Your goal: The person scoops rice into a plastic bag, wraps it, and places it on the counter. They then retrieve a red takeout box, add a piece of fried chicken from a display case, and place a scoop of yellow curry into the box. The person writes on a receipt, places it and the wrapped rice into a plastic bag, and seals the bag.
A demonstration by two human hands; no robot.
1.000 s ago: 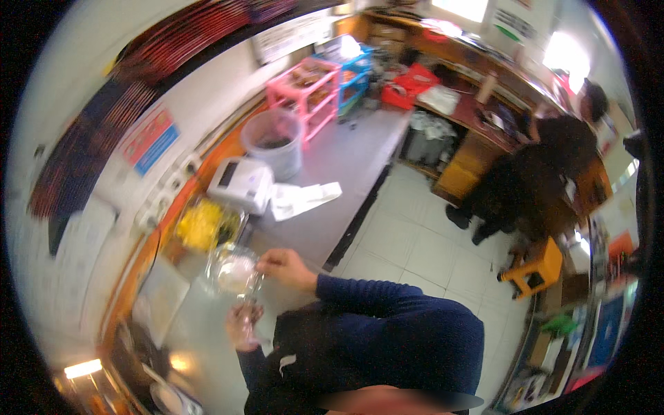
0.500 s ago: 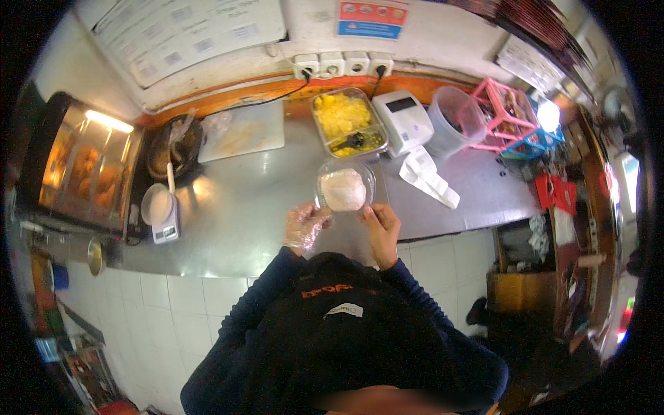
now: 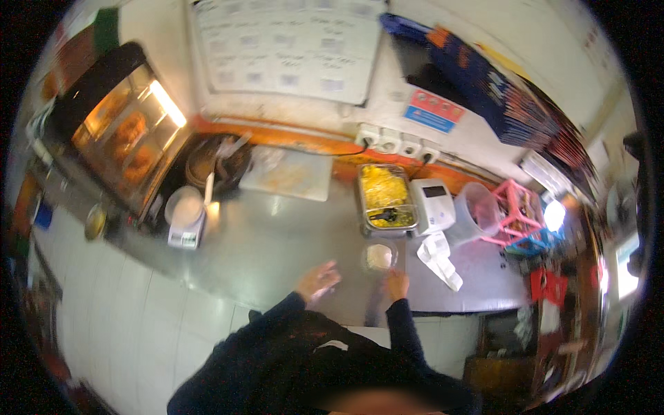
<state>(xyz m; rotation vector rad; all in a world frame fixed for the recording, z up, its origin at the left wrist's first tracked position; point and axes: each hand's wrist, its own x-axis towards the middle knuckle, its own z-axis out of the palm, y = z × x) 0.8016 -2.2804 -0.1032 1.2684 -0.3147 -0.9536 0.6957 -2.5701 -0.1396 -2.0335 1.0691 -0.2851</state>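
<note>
A small clear tub (image 3: 379, 257) of pale food sits on the steel counter (image 3: 277, 249), near its front edge, just near of the tray (image 3: 384, 197) of yellow food. The right hand (image 3: 396, 283) rests just right and near of the tub, fingers curled, though blur hides whether it touches; the left hand (image 3: 317, 281) hovers open to the tub's left, holding nothing. To handle the tub well, steady it with both hands low on its wall and keep it level. Close on the right lie a crumpled cloth (image 3: 440, 257) and a white scale (image 3: 432, 205), which crowd that side. Far left stand a second scale (image 3: 185, 220) and a lit warmer (image 3: 121, 135).
</note>
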